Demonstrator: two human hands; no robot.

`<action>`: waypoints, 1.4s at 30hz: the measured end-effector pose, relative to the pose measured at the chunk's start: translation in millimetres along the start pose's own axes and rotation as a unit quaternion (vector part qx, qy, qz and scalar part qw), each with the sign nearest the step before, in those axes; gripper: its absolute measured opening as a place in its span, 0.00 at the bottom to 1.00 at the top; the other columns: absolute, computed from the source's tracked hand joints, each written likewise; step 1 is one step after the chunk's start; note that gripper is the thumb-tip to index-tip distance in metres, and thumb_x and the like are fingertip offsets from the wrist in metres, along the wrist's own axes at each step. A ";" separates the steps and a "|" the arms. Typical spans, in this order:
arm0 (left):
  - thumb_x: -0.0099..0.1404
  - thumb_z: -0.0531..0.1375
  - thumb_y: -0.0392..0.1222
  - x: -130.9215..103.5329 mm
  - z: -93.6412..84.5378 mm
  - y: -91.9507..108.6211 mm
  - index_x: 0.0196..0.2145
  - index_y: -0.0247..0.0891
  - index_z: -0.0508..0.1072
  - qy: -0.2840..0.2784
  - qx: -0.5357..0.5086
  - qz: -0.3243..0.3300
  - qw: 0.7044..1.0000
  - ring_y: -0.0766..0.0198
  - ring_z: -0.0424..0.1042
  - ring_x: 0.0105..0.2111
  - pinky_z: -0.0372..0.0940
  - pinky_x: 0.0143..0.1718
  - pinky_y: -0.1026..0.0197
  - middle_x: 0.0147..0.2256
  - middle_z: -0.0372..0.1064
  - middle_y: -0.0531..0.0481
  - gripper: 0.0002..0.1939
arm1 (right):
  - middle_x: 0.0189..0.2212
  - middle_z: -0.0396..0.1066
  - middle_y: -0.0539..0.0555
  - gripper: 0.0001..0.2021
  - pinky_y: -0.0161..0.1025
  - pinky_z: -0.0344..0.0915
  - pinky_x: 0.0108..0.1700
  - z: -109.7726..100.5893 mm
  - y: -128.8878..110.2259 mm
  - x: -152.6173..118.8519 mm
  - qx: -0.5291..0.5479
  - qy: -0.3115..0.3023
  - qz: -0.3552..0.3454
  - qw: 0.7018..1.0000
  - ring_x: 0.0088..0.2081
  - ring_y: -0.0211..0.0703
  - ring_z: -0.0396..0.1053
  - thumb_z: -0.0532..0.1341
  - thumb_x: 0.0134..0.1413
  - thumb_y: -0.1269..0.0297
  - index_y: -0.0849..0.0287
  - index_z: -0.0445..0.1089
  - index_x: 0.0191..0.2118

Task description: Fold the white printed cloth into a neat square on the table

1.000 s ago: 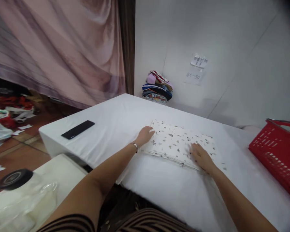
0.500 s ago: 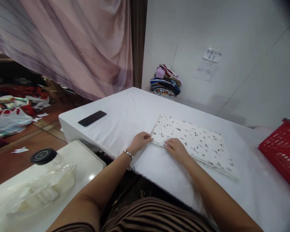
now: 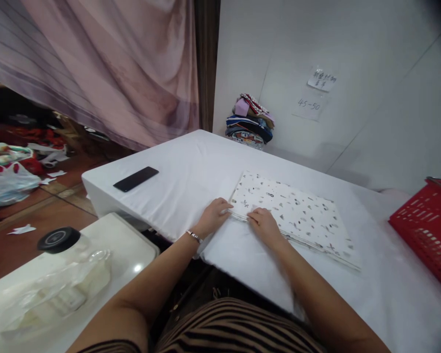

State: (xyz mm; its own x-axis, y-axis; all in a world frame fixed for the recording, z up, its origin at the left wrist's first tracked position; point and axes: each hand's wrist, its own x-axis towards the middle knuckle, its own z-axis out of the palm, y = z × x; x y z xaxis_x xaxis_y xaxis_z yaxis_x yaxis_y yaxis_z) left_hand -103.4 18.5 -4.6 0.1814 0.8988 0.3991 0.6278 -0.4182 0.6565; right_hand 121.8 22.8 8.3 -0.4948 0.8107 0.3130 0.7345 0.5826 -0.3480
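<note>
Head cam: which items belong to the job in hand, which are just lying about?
In hand:
- patterned white cloth, folded in layers
- left hand and right hand, both at its near edge
- white-covered table under it

Apparently lying about, untouched:
- flat black object, maybe a phone
- red basket
- fabric stack
- black-lidded container
- clear plastic bag

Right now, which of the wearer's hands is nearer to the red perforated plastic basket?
Right. The right hand, at the near edge of the white patterned cloth, lies left of the basket; the left hand lies farther left, at the cloth's corner.
</note>
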 end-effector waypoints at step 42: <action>0.65 0.48 0.39 7.5 -6.7 7.2 0.40 0.44 0.73 -0.110 0.128 0.058 0.984 0.61 0.64 0.44 0.59 0.47 0.61 0.45 0.65 0.50 0.14 | 0.34 0.69 0.55 0.10 0.41 0.60 0.43 12.2 -0.4 -3.8 0.027 0.026 0.037 0.999 0.39 0.46 0.63 0.54 0.58 0.67 0.56 0.73 0.37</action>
State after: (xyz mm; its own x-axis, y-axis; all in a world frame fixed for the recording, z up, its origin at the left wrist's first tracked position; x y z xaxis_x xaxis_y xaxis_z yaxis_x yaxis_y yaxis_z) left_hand -102.6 21.4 7.4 0.4052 0.8650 0.2959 0.7584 -0.4988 0.4195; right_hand 117.7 20.2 -3.6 -0.4145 0.8481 0.3300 0.7415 0.5249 -0.4178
